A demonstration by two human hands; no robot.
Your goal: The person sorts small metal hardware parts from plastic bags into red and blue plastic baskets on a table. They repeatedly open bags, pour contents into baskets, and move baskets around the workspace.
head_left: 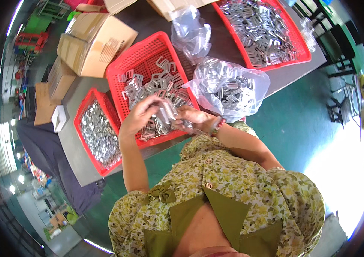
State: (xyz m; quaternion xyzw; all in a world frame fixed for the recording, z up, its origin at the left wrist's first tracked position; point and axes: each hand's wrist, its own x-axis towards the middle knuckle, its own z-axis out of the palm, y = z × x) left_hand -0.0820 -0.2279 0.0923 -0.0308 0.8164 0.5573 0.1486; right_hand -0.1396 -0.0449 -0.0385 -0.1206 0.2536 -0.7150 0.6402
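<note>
Floral shirt (233, 169) closest, on near side of the middle red basket (145, 55). Metal buckles (164, 113) held above that basket's near part, more heaped inside it. Left hand (141, 115), over the basket: grip pinching buckles. Right hand (194, 118), by its right edge: grip curled round buckles too, count too blurred to tell. Clear bag (254, 94) of similar pieces right of basket; smaller red tray (109, 110) left of it. Buckles look light, stiff, probably slippery, prone to hooking together, not fragile; best hold likely flat outer bars.
</note>
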